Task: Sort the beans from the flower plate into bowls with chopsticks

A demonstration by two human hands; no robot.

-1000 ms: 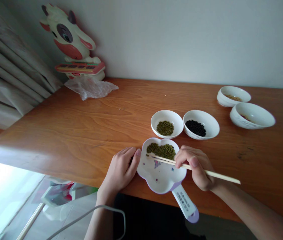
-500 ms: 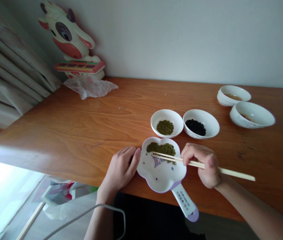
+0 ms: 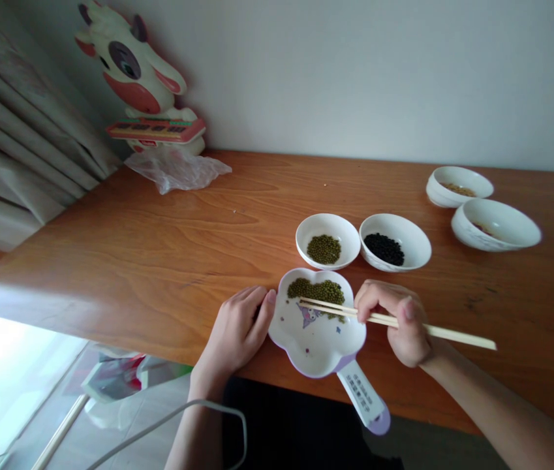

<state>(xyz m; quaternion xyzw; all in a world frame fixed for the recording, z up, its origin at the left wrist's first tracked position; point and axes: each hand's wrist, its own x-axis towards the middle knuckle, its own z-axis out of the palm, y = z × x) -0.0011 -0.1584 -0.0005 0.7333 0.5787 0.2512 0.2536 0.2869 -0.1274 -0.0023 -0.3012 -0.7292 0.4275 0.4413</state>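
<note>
In the head view my right hand (image 3: 399, 320) is closed around a pair of wooden chopsticks (image 3: 443, 334). Their tips reach into a white flower-shaped dish (image 3: 318, 349) with a purple rim and a labelled handle, touching or just above its inside near the mung beans (image 3: 323, 290). These green beans lie gathered along the far side of the dish. My left hand (image 3: 240, 326) rests on the table at the dish's left, its fingers curled in and its thumb against the rim. Just beyond the dish stands a white bowl (image 3: 328, 225) with more mung beans.
A bowl (image 3: 416, 241) of black beans (image 3: 384, 249) adjoins the mung bean bowl. Farther right stand two more white bowls, one (image 3: 436, 189) with yellowish pieces, another (image 3: 516, 232) with reddish-brown ones. A cow-shaped toy keyboard (image 3: 159, 127) and a clear plastic bag (image 3: 173, 171) lie back left.
The back ends of the chopsticks have shifted slightly up and left. Their tips stay at nearly the same spot in the dish, and my left hand has not visibly moved.
</note>
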